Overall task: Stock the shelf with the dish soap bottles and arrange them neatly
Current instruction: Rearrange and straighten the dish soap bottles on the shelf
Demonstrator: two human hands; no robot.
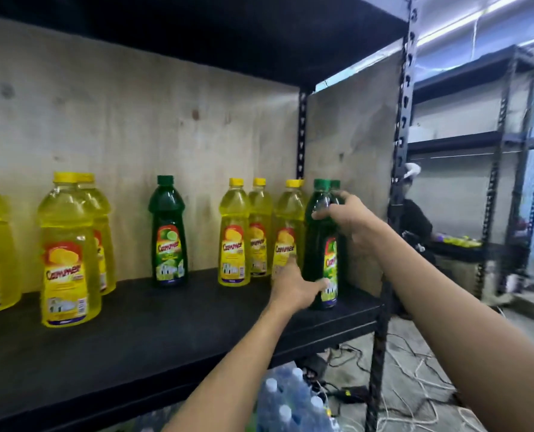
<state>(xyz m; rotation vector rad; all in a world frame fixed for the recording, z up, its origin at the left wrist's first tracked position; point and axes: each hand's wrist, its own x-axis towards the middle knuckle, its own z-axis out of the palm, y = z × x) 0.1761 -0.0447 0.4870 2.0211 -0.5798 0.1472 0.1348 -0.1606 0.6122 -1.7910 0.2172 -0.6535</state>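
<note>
A black shelf board (141,332) carries yellow and green dish soap bottles. At its right end stands a green bottle (320,244), with a second green one close behind it. My right hand (345,218) grips that front green bottle at its shoulder. My left hand (293,283) holds the same bottle low on its left side, fingers around the base. Just left of it stand three yellow bottles (234,235). A lone green bottle (168,232) is at mid-shelf, and bigger yellow bottles (67,254) stand at the left.
Plywood panels (135,120) close the back and right side of the shelf. A black upright post (396,157) marks the right end. Packs of water bottles (290,400) and cables lie on the floor below. Another person sits by a far rack (415,219).
</note>
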